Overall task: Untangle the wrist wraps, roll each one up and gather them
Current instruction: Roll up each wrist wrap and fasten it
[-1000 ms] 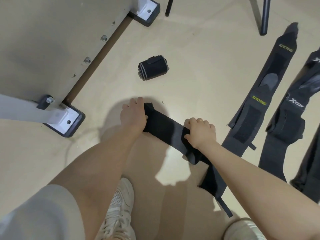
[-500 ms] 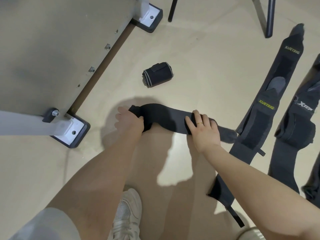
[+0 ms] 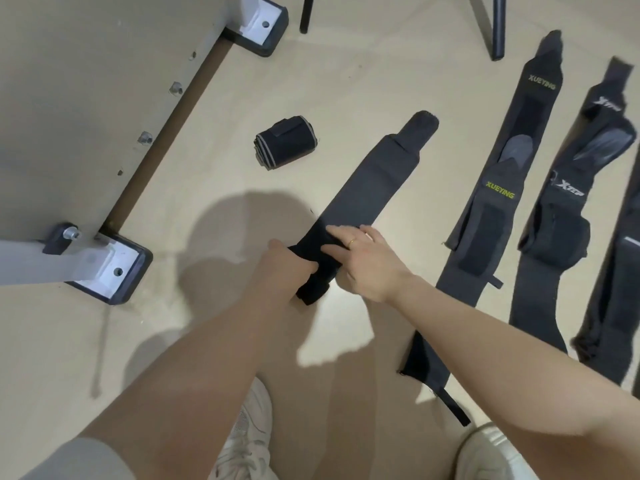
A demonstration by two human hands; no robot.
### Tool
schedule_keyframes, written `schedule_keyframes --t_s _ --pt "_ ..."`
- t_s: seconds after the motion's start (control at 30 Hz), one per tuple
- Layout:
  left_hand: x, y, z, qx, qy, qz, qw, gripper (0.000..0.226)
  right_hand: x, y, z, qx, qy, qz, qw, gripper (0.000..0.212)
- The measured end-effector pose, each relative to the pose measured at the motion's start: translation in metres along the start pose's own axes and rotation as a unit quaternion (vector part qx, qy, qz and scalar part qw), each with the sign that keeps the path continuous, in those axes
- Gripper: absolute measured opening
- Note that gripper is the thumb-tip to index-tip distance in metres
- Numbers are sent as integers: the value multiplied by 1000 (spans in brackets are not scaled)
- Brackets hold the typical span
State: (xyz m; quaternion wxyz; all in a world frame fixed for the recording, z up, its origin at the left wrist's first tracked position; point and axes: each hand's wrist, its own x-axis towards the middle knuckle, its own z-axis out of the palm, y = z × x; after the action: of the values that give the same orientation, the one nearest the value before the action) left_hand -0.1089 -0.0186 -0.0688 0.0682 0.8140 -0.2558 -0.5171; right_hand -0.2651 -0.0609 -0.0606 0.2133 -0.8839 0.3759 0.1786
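Swung upright, wrap (image 3: 367, 181); one rolled wrap (image 3: 285, 142).

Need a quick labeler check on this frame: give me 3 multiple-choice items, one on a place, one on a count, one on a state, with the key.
1. Where does the rolled-up wrap lie?
A. On the floor between the metal frame and the plain wrap
B. Under the right shoe
C. On top of the yellow-lettered wrap

2. How many wraps are fully rolled up?
A. None
B. One
C. Three

3. What state is the plain wrap under the hands in?
A. Fully rolled
B. Knotted into another wrap
C. Rolled only at its near end, the rest flat on the floor

Key:
1 A, it sits on bare floor beside the frame.
2 B, only one tight roll shows; the others lie stretched out.
3 C, the left hand grips the rolled end, and the right hand rests open on it.
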Motion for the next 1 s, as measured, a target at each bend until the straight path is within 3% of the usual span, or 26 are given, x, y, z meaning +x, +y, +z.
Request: schedule_keyframes --t_s 0.07,0.17,0.23,0.33,0.43,0.5,0.6,0.7,0.8,0.87,0.93,1.0 --pt "-2 1 2 -4 -2 -9 1000 49 -12 -10 18 32 -36 17 999 52" --pt "-3 4 3 22 -23 -22 999 48 -12 -21 28 93 -27 98 990 44" --pt "-4 5 6 34 -40 -30 998 36 -5 -28 26 144 26 130 981 35" --pt "-9 4 9 44 -53 -36 997 10 -7 -35 25 172 145 70 972 29" --pt "-10 3 8 3 -81 -65 995 19 -25 -37 35 217 102 27 970 33" --pt "-12 2 9 -42 -109 -98 988 22 -30 -36 40 223 89 46 970 43" --pt "-18 -2 7 -128 -128 -116 977 24 -27 -33 43 217 82 80 969 40" --pt "-20 -6 -1 -121 -115 -107 980 34 -27 -27 48 235 98 106 961 41" --pt "-20 -14 -4 68 -16 31 997 33 -25 -21 45 241 67 136 959 42" --pt "-26 -19 -4 128 56 176 974 30 -20 -16 37 235 19 145 961 41" --pt "-27 -26 -3 141 19 287 947 41 -12 -9 28 224 -33 152 962 37" --pt "-21 -31 -3 205 -17 333 920 51 -4 -5 21 236 -73 150 957 32"
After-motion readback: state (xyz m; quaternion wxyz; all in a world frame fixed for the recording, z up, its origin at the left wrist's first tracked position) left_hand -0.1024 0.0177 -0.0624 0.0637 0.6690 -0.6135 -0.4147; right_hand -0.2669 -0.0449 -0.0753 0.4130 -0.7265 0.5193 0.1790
